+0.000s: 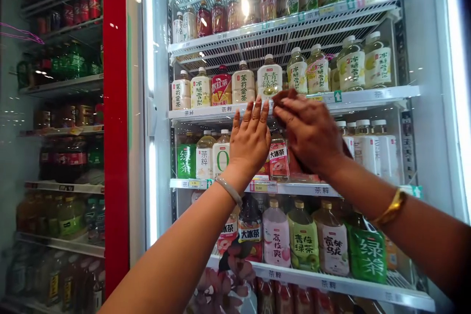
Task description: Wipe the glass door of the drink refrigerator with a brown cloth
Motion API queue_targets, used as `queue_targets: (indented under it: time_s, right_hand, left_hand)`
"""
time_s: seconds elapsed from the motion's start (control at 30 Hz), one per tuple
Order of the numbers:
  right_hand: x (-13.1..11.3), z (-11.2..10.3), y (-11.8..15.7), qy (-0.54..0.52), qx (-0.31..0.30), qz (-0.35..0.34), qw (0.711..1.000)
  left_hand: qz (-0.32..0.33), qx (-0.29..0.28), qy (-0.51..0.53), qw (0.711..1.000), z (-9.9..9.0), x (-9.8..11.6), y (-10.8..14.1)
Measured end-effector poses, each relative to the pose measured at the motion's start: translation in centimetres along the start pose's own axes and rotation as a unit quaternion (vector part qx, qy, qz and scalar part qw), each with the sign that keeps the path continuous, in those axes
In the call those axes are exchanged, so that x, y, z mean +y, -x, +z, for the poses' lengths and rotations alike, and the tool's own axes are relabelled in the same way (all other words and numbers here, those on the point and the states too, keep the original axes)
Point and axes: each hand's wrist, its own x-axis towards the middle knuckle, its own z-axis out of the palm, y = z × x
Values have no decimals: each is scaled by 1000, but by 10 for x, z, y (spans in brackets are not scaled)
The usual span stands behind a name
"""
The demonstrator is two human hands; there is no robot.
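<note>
My left hand (pixel 251 136) lies flat, fingers stretched upward, in front of the middle shelves of a drinks fridge; it appears to rest on the glass door (pixel 217 61). Nothing is in it. A little to the right, my right hand (pixel 312 132) is closed on a dark brown-red cloth (pixel 285 95), which pokes out above its fingertips and below its palm. Most of the cloth is hidden by the hand. Behind both hands stand rows of bottles, among them a green-labelled tea bottle (pixel 270 77) and a red-labelled iced tea bottle (pixel 278 159).
White shelf edges (pixel 206 114) with price tags cross the fridge. Large bottles, such as a pink-labelled one (pixel 275 235), fill a lower shelf. A red frame (pixel 116 137) divides this fridge from another on the left. Lights and a flower pattern (pixel 228 274) reflect in the glass.
</note>
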Motion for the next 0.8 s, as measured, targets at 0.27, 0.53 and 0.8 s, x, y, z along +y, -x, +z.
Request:
queue_targets:
  time_s: [0.27, 0.53, 0.8]
  right_hand:
    - [20, -11, 5, -3, -9, 3, 1000]
    - [11, -16, 27, 40, -12, -37, 998]
    - [33, -34, 48, 49, 33, 54, 997]
  left_hand:
    - [-48, 16, -8, 999, 10, 30, -10]
    - [22, 43, -39, 998, 25, 36, -3]
    - [21, 39, -25, 999, 24, 37, -1]
